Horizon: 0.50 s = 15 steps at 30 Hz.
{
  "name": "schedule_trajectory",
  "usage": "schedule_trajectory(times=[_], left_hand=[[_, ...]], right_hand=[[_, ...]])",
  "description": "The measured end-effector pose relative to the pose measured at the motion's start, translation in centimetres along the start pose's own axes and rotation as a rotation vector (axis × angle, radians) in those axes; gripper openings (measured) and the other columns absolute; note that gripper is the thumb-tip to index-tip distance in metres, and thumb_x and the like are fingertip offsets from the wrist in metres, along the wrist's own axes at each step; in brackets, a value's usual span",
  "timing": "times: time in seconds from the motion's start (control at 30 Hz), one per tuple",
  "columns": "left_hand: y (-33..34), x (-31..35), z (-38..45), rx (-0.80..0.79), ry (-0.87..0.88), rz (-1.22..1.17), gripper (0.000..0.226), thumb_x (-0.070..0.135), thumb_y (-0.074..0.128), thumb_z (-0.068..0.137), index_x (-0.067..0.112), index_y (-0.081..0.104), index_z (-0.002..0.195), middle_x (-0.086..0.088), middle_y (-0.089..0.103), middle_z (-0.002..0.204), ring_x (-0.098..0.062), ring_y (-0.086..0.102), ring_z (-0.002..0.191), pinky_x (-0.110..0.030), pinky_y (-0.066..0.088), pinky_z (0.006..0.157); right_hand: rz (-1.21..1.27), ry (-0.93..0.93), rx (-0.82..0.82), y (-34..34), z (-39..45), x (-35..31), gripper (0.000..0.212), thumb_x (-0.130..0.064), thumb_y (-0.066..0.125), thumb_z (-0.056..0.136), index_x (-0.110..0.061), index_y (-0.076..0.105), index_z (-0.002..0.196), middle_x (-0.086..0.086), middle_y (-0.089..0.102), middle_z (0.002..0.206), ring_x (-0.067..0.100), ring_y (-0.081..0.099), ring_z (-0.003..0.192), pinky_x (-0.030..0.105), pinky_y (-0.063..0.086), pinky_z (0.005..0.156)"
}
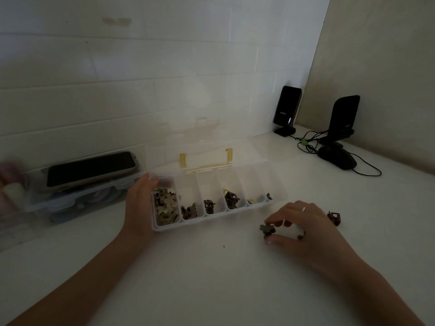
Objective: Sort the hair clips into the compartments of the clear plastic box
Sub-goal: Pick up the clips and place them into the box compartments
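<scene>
Blurred pink object (9,175) cut off at left edge.

left hand (138,203) holding the end of the clear box (279,192) | right hand (299,225) pinching a brown clip (267,228) on the counter (211,278) | another clip (334,218) just past it
</scene>
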<state>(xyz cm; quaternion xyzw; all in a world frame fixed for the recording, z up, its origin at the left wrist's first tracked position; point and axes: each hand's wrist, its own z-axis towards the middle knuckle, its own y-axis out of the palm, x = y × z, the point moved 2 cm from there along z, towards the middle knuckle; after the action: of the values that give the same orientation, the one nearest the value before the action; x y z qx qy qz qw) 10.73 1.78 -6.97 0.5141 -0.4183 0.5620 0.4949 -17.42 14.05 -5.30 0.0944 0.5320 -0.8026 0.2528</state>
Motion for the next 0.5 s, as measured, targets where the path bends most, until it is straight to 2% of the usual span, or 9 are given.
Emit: schedule_trajectory(times=[0.03,0.07,0.13,0.23,0.27,0.33,0.4,0.43,0.5], left_hand=[[0.1,0.3,0.0,-0.025,-0.044,-0.064,0.023,-0.01,0.045,0.092,-0.016,0.059,0.108,-0.034,0.054,0.121,-0.045,0.047,0.117,-0.05,0.033,0.104],[0.2,0.3,-0.2,-0.04,-0.014,-0.054,0.021,-0.012,0.046,0.09,-0.015,0.06,0.106,-0.032,0.056,0.117,-0.043,0.05,0.113,-0.049,0.036,0.103],[0.3,0.7,-1.0,-0.01,0.041,-0.044,0.019,-0.007,0.044,0.093,-0.011,0.06,0.103,-0.023,0.061,0.108,-0.032,0.056,0.102,-0.042,0.042,0.096],[0.4,0.8,-1.1,-0.014,0.043,-0.058,0.021,-0.004,0.043,0.095,-0.013,0.058,0.107,-0.026,0.059,0.113,-0.039,0.053,0.109,-0.05,0.041,0.095],[0.5,0.8,-1.2,0.001,0.036,-0.07,0.021,0.0,0.044,0.096,-0.009,0.058,0.108,-0.021,0.061,0.11,-0.035,0.055,0.106,-0.047,0.045,0.09],[0.6,1.2,-1.3,0.022,0.048,-0.05,0.025,0.014,0.041,0.098,0.001,0.056,0.114,-0.01,0.063,0.102,-0.023,0.058,0.093,-0.033,0.048,0.078],[0.9,1.1,-1.3,-0.01,0.042,-0.038,0.031,0.019,0.039,0.097,0.001,0.053,0.118,-0.015,0.06,0.108,-0.026,0.057,0.094,-0.036,0.046,0.081],[1.0,1.1,-1.4,-0.014,0.054,-0.032,0.028,0.019,0.039,0.097,0.004,0.055,0.115,-0.011,0.059,0.106,-0.022,0.057,0.093,-0.036,0.045,0.082],[0.9,0.9,-1.3,-0.024,0.065,-0.045,0.02,0.018,0.04,0.097,0.018,0.06,0.094,0.003,0.06,0.09,-0.006,0.059,0.078,-0.026,0.046,0.074]], right_hand=[[0.021,-0.046,0.023,0.2,0.3,-0.8,0.027,-0.048,0.075,0.066,-0.035,0.07,0.09,-0.029,0.06,0.085,-0.013,0.049,0.088,0.009,0.031,0.08],[0.021,-0.11,0.051,0.6,0.6,-1.6,0.028,-0.045,0.075,0.069,-0.031,0.071,0.092,-0.027,0.061,0.087,-0.013,0.049,0.086,0.012,0.033,0.081],[-0.015,-0.233,0.112,1.3,1.6,-3.8,0.026,-0.04,0.069,0.076,-0.028,0.07,0.1,-0.019,0.066,0.09,-0.007,0.051,0.086,0.022,0.035,0.081],[-0.008,-0.349,0.235,2.3,3.8,-7.5,0.025,-0.035,0.058,0.083,-0.028,0.068,0.105,-0.014,0.067,0.091,0.005,0.056,0.086,0.028,0.035,0.079],[0.004,-0.376,0.272,2.7,4.6,-8.8,0.025,-0.034,0.057,0.084,-0.028,0.068,0.105,-0.013,0.067,0.09,0.007,0.056,0.085,0.029,0.035,0.079],[-0.013,-0.406,0.313,3.4,6.1,-11.0,0.024,-0.031,0.059,0.085,-0.026,0.068,0.107,-0.01,0.066,0.09,0.012,0.056,0.084,0.032,0.036,0.078],[-0.11,-0.399,0.279,4.3,7.2,-12.1,0.026,-0.031,0.063,0.084,-0.026,0.068,0.109,-0.007,0.064,0.091,0.018,0.056,0.085,0.035,0.037,0.078],[-0.16,-0.382,0.234,4.7,7.5,-12.2,0.029,-0.033,0.063,0.083,-0.025,0.067,0.111,-0.006,0.064,0.093,0.019,0.056,0.085,0.036,0.036,0.078],[-0.163,-0.327,0.159,5.1,7.3,-11.6,0.032,-0.038,0.057,0.085,-0.026,0.066,0.114,-0.005,0.063,0.094,0.02,0.056,0.087,0.036,0.034,0.079]])
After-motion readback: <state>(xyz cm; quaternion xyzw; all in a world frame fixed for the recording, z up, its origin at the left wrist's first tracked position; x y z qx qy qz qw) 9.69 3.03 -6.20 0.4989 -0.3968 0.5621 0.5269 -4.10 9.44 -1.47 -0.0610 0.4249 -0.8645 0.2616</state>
